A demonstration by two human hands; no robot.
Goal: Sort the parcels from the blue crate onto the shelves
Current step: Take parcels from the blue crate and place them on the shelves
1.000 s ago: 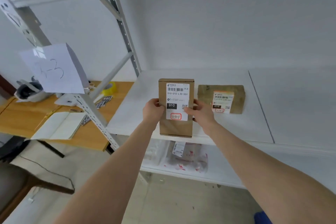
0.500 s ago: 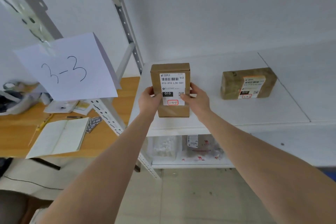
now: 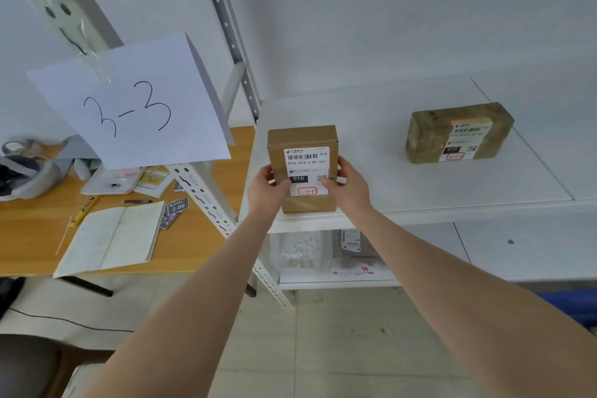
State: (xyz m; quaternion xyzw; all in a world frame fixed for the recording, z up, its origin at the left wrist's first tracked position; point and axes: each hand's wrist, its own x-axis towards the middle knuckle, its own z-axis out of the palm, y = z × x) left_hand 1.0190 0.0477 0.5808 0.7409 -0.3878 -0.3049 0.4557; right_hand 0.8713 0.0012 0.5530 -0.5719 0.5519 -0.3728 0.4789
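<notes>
paper sign says 3-3, parcel label says 010-010-l30-551.

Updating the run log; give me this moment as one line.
left hand: grips box | right hand: grips box | box: at shelf front-left edge | second parcel: on shelf, apart

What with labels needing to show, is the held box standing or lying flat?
Standing on end: the box shows its labelled front and top face.

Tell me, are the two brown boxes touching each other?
Apart. The head view shows a wide strip of bare white shelf between the held box and the other box, which lies farther right.
</notes>
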